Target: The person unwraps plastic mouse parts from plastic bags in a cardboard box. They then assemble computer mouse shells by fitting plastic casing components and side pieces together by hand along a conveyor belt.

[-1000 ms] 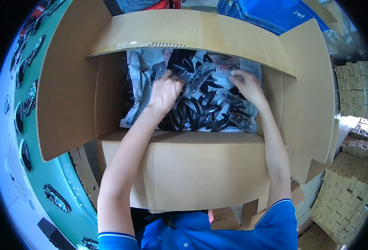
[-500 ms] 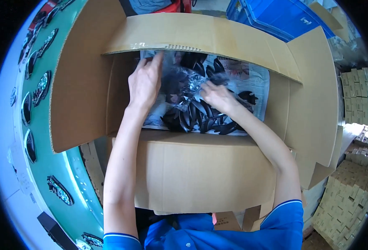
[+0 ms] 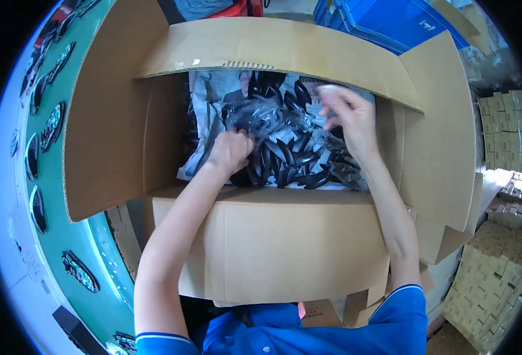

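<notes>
A large cardboard box [image 3: 284, 248] stands before me with its flaps raised. Inside, curved glossy black pieces [image 3: 293, 160] lie loose on newspaper sheets [image 3: 202, 112]. Crumpled clear plastic bags [image 3: 258, 115] rest among them, and another plastic bag [image 3: 347, 171] lies at the box's right end. My left hand [image 3: 232, 151] reaches into the left-middle of the box, fingers curled at the lower edge of the crumpled plastic; its fingertips are partly hidden. Over the right side, my right hand [image 3: 353, 118] is raised with bent fingers apart and nothing visible in them.
At left runs a green conveyor belt [image 3: 104, 260] carrying several dark hair claw-like pieces [image 3: 79, 271]. A blue plastic crate [image 3: 385, 23] stands beyond the box. Stacked small cartons [image 3: 492, 284] fill the right side. The far flap [image 3: 279, 44] overhangs the box opening.
My left hand has come down from the far left edge toward the plastic. My right hand has moved right and up from the middle. Plastic now lies at the box's right end.
</notes>
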Motion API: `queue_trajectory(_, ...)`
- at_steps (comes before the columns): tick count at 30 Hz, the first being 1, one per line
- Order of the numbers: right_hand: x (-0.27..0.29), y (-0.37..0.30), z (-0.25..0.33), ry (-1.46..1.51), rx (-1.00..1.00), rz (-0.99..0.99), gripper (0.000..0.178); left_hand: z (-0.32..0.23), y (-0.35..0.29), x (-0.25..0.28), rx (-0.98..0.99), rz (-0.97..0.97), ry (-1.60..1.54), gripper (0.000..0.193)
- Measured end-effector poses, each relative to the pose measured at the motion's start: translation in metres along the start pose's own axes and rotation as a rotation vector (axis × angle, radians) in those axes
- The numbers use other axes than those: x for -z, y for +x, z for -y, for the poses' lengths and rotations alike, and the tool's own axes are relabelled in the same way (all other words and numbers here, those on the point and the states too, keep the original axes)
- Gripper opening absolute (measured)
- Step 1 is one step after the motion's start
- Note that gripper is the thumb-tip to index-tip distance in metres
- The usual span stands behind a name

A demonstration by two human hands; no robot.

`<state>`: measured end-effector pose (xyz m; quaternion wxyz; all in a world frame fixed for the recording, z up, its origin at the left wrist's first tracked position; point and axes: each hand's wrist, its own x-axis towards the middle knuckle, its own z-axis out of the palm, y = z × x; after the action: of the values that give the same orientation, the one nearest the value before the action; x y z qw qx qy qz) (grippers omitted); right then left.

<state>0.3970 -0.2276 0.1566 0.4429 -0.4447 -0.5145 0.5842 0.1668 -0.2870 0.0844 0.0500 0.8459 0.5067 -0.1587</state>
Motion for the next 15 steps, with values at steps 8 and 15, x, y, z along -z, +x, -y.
queue_trajectory(8,0.007,0.003,-0.06,-0.971,0.425,0.355,0.027,0.014,0.015,-0.012,-0.099,-0.252,-0.106,0.009)
queue_trajectory(15,-0.022,0.011,-0.091,-1.242,0.721,0.463,0.025,0.003,-0.02,0.057,0.133,-0.744,-0.432,0.006)
